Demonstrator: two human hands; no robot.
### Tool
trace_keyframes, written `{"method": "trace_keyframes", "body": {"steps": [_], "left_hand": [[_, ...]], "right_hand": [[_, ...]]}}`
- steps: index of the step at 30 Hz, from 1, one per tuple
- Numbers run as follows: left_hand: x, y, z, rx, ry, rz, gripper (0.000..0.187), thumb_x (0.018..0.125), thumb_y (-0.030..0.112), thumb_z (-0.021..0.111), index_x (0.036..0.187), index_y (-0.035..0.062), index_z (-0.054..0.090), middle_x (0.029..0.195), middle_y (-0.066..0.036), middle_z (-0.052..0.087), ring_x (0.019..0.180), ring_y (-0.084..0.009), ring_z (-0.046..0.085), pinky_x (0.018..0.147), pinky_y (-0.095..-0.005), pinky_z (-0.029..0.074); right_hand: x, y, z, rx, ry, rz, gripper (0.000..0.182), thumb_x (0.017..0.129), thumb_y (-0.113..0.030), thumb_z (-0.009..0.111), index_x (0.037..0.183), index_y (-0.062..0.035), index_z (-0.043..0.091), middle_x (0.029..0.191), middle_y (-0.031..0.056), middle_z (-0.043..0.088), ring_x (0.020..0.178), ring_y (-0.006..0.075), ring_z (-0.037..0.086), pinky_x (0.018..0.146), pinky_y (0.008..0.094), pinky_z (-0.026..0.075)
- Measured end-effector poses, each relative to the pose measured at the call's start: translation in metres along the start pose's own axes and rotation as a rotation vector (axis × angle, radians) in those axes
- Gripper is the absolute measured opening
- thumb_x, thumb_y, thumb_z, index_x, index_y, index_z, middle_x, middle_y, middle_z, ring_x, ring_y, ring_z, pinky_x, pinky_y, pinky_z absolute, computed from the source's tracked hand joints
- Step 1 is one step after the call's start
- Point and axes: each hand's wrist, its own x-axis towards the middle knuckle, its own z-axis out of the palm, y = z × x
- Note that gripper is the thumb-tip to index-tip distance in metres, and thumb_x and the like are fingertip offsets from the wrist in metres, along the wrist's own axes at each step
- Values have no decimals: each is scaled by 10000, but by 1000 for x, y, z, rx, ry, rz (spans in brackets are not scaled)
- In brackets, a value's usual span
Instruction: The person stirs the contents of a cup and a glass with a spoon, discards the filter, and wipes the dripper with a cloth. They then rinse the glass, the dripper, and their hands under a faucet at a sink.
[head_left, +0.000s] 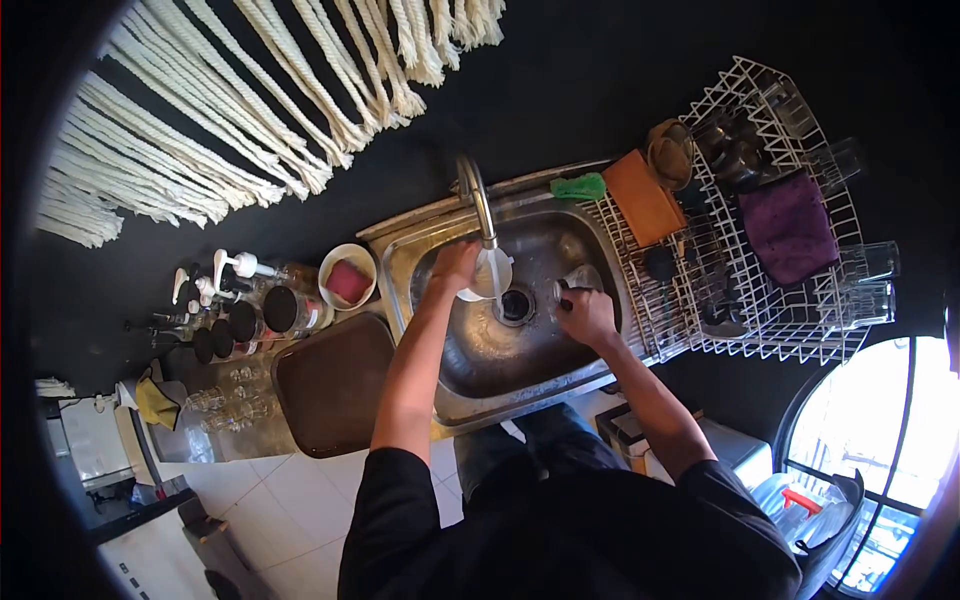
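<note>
**1 sink [470, 372], 1 running tap [480, 205], 1 vessel under the water**

The left hand [458, 262] is bent around the side of 1 white vessel [488, 276], fingers partly closed with the vessel in their grasp. It sits inside the steel basin, below the tap's mouth, and 1 thin stream of water falls at it. The right hand [588, 318] is curled nearly into a fist around 1 small dark item [567, 303], on the right side of the same basin; the item is mostly covered, so what it is I cannot say. Between the hands lies 1 round drain [515, 306].

Right of the basin, 1 green sponge [578, 187] lies on the back ledge, 1 orange cloth [643, 197] lies on the wire racking, and 1 purple cloth [789, 228] is draped over the white dish rack [770, 335]. At least 3 clear glasses [870, 262] stand out along that rack's outer side.

Left of the basin are 1 white bowl [327, 272] with 1 reddish sponge [348, 282] inside, 1 brown tray [337, 385], and 4 dark-lidded jars [283, 308] in a row.
</note>
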Motion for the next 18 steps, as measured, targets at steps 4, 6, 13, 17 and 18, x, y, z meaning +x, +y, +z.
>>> {"method": "trace_keyframes", "body": {"steps": [4, 6, 13, 17, 18], "left_hand": [[34, 4, -21, -135, 30, -49, 687, 730, 100, 722, 1384, 100, 512, 1076, -210, 690, 969, -383, 675, 829, -473, 550], [31, 6, -38, -416, 13, -34, 657, 940, 211, 514, 1549, 334, 299, 1159, -262, 650, 1040, -419, 652, 860, -455, 528], [45, -21, -26, -272, 132, 221, 792, 766, 73, 665, 1504, 172, 393, 1268, -230, 615, 1114, -401, 630, 897, -451, 531], [59, 2, -64, -440, 200, 43, 720, 799, 55, 649, 1463, 138, 383, 1205, -256, 622, 1118, -413, 618, 917, -464, 508], [62, 0, -67, -406, 192, 113, 666, 795, 57, 655, 1416, 131, 425, 1179, -252, 629, 1096, -411, 624, 893, -465, 511]], "right_hand": [[-3, 8, 10, -258, -172, -143, 170, 799, -250, 621, 755, -102, 691, 729, 163, 692, 719, 356, 693, 698, 490, 538], [-8, 9, 16, -299, -242, -128, 166, 806, -239, 605, 770, -105, 697, 783, 160, 707, 759, 343, 699, 723, 481, 531], [-12, 1, 34, -367, -291, -264, 101, 781, -167, 617, 758, -113, 699, 784, 115, 716, 754, 294, 713, 705, 433, 540], [-3, 2, 46, -466, -431, -377, 89, 772, -141, 643, 806, -116, 722, 840, 107, 727, 807, 268, 719, 724, 400, 550], [-3, 0, 46, -508, -447, -382, 115, 781, -135, 657, 855, -128, 744, 886, 91, 737, 833, 247, 725, 735, 383, 557]]}}
